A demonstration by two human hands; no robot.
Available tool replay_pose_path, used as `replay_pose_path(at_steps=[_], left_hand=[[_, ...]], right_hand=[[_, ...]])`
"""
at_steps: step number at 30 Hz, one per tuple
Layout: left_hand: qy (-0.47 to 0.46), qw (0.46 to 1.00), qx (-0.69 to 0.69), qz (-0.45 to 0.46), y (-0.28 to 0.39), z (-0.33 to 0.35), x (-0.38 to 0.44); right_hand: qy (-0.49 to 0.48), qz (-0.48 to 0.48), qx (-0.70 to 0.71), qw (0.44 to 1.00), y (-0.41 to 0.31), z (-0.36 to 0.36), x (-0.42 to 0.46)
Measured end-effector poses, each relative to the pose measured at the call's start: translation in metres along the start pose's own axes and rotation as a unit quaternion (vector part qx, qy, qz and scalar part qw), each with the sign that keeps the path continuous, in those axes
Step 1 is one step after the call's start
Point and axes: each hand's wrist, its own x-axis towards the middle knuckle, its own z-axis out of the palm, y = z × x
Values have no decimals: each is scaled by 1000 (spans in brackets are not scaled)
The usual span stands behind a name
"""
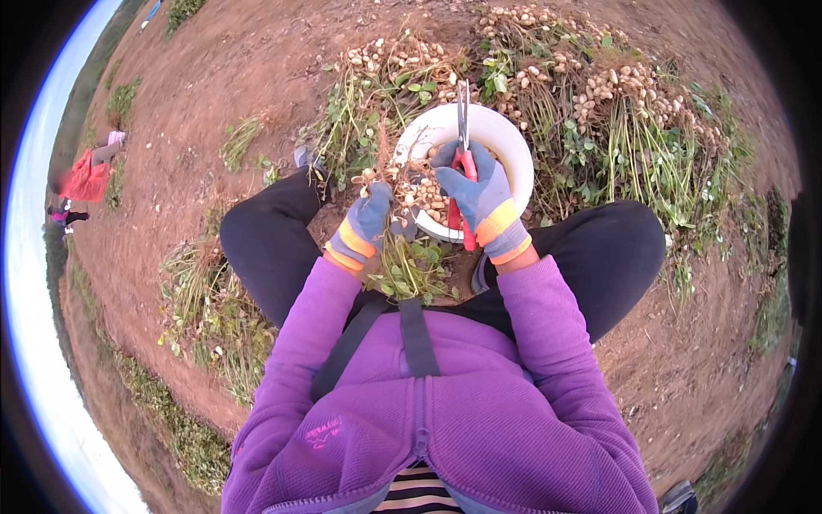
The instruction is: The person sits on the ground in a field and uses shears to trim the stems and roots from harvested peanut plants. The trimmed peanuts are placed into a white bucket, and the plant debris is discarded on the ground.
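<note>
My left hand (pixel 367 215), in a grey and orange work glove, is closed on a peanut plant, whose roots and pods (pixel 366 183) stick up past the fingers. Its leafy stems (pixel 411 270) hang below, between my legs. In my right hand (pixel 478 183), gloved alike, are scissors with red handles (pixel 469 166); the steel blades (pixel 463 109) point away from me and look slightly parted. Both hands are at a white bucket (pixel 523 157), the right one over it and the left beside its near left rim. Loose peanuts (pixel 433 196) lie inside the bucket.
Pulled peanut plants with pods (pixel 623 96) are heaped beyond the bucket and to its right. Another pile of stems (pixel 212 308) lies by my left knee. Reddish bare soil (pixel 173 148) surrounds me. A person in red (pixel 87 177) is far off at left.
</note>
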Motion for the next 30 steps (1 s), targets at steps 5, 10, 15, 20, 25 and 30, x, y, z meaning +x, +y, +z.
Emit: replay_pose_path(at_steps=[5,10,15,20,25,30], left_hand=[[47,999,0,7,3,2,-1],[97,995,13,31,9,16,1],[73,979,179,63,28,29,-1],[24,996,88,13,30,33,-1],[18,989,127,73,29,35,3],[65,972,212,82,23,38,7]], right_hand=[[-6,10,-43,999,-10,3,-6],[-25,-29,-33,999,-11,16,-15],[16,-86,-119,989,3,18,-11],[43,-78,-102,991,4,18,-10],[55,-109,-120,985,-3,19,-13],[46,-139,-127,981,-2,22,-14]])
